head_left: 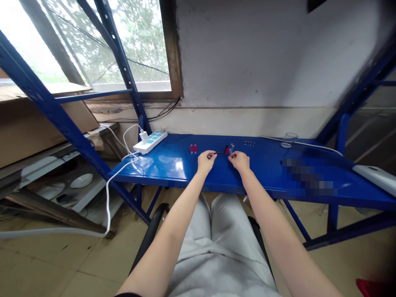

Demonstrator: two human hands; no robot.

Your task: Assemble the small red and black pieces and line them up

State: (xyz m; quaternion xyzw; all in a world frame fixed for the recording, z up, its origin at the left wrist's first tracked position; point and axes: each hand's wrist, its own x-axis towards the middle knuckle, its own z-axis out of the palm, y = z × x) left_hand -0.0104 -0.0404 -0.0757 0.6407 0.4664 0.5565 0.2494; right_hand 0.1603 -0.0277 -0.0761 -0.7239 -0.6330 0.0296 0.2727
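Note:
My left hand (206, 159) rests on the blue metal shelf (173, 165) with its fingers pinched on a thin dark stick-like tool (218, 153) that points right. My right hand (239, 160) lies just beside it, fingers curled on a small pale piece too small to name. A small red and black part (227, 150) and a tiny clear part (232, 146) stand right beyond the fingertips. Two small red pieces (193, 149) stand upright to the left of my left hand.
A white power strip (150, 141) with a plugged charger and white cable sits at the shelf's back left. A row of tiny dark bits (249, 143) and a clear glass cup (288, 140) lie at the back right. A white object (375, 176) is at the far right.

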